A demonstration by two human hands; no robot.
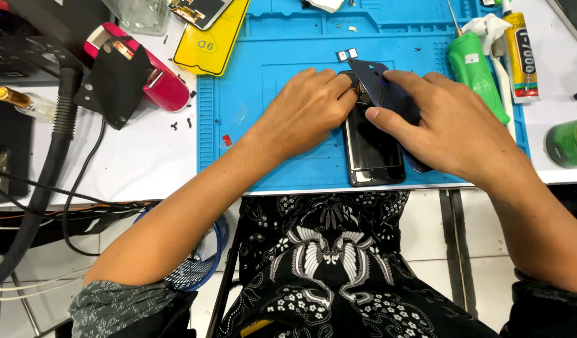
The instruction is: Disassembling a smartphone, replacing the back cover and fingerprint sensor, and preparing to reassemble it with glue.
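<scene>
A black phone body [373,153] lies on the blue work mat [282,50] near the table's front edge. My right hand [451,125] grips a dark blue back cover [379,84], tilted up over the phone's upper end. My left hand [307,109] rests on the mat beside the phone, its fingertips pinched at the phone's top corner, under the cover; what they pinch is hidden.
A green bottle [476,69] and a glue tube [523,53] stand at the mat's right. A yellow packet [213,44], a red and black tool [144,72] and cables [57,144] lie to the left. Small parts [347,55] sit above the phone.
</scene>
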